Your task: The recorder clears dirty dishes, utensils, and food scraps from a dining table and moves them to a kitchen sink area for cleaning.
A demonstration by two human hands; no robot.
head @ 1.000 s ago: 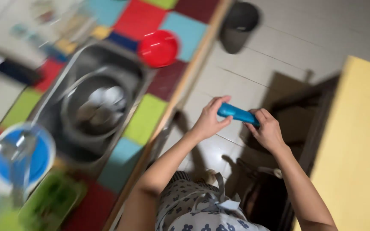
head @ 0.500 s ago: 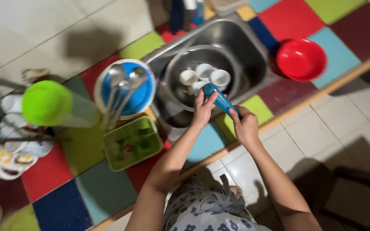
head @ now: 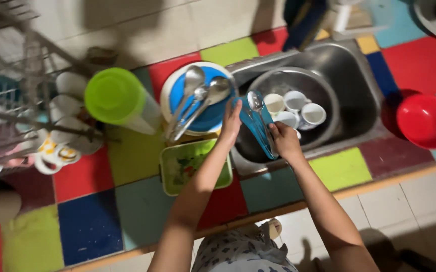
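Observation:
Both of my hands hold a long blue sleeve-like thing (head: 257, 130) over the left edge of the steel sink (head: 359, 75). My left hand (head: 231, 120) grips its upper end and my right hand (head: 284, 141) grips its lower end. A metal spoon (head: 255, 100) lies on or in the blue thing, bowl end up. In the sink stands a metal bowl (head: 323, 95) with several white cups (head: 295, 108). Just left of my left hand, large metal spoons (head: 198, 98) rest on a round blue plate (head: 213, 115).
The counter is tiled in coloured squares (head: 87, 226). A green-lidded clear container (head: 115, 96) lies on its side, a green tray (head: 185, 163) sits below the blue plate, a red bowl (head: 427, 121) stands at the right, and a wire dish rack (head: 21, 100) with cups is at the left.
The view swung from the floor onto the counter and sink. My hands carried the blue thing over the sink's left side, and a spoon now shows on it.

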